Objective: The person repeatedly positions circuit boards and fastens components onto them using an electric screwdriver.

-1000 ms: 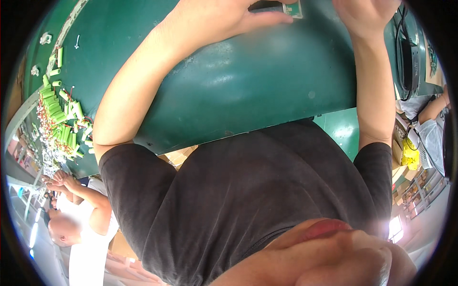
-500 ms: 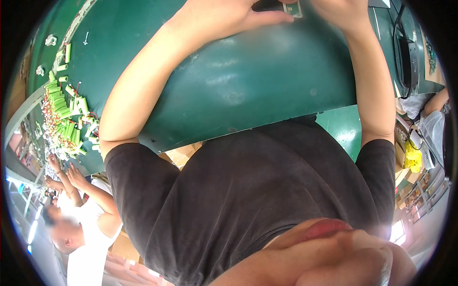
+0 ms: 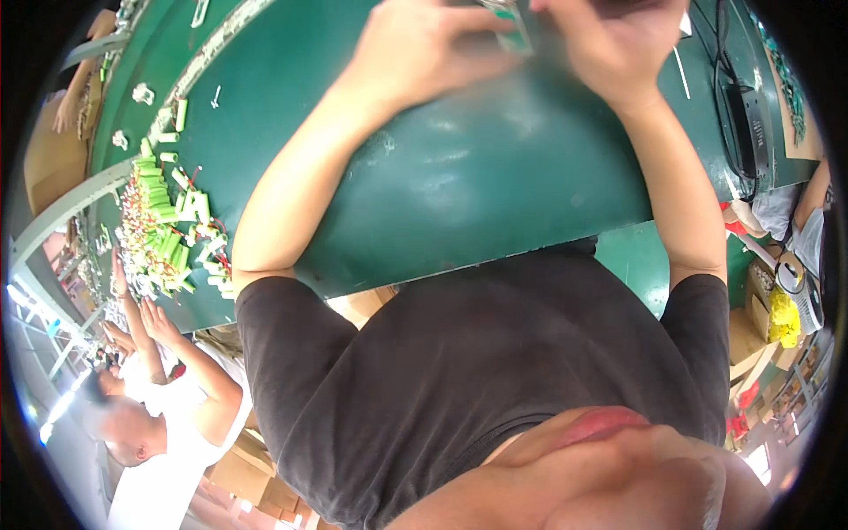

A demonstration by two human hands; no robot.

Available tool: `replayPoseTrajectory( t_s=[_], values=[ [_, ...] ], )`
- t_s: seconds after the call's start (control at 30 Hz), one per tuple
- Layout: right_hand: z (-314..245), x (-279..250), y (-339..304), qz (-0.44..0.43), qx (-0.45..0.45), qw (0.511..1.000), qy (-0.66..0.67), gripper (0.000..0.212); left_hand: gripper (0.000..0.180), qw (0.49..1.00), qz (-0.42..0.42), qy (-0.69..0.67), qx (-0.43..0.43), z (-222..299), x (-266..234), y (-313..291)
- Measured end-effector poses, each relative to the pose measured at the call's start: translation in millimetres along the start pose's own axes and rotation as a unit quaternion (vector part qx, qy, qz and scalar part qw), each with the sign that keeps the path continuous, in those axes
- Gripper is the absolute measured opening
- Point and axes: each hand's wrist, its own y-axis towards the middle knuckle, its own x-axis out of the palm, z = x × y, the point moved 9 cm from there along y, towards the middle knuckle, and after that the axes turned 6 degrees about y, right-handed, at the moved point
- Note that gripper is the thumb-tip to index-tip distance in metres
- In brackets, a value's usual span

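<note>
My left hand is near the top edge of the view, its fingers closed on a small clear plastic case with a green part like a circuit board. Motion blurs both the fingers and the case. To its right, my right hand is curled, with its thumb pointing toward the case. The top edge cuts off part of its fingers, and I cannot make out what they hold. Both hands are above a green tabletop.
Many green cylindrical cells with red wires are heaped at the left. A black power strip with cables lies at the right. A co-worker in white sits at lower left. Cardboard boxes and a yellow bag are at the right.
The view has shifted, so the table and cells appear further right and lower. Both hands show more fully, and the case in my left hand has tilted and moved slightly left.
</note>
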Motion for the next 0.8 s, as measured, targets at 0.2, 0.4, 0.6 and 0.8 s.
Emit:
replayPoseTrajectory(
  t_s=[0.2, 0.4, 0.6, 0.8],
  values=[
    [8, 18, 2, -0.079, 0.071, 0.992, -0.063, 0.048, 0.048, 0.981, 0.082, 0.097, -0.148, -132, -73, 35],
    [14, 7, 0, -0.092, 0.035, 0.990, -0.101, 0.062, 0.056, 0.943, 0.127, 0.236, -0.198, -250, -66, 29],
    [8, 4, -3, -0.110, -0.034, 0.988, -0.100, 0.080, 0.039, 0.925, 0.166, 0.308, -0.147, -267, -71, 18],
    [18, 1, -7, -0.103, -0.011, 0.991, -0.088, 0.082, 0.026, 0.924, 0.194, 0.316, -0.096, -247, -65, 25]
  ],
)
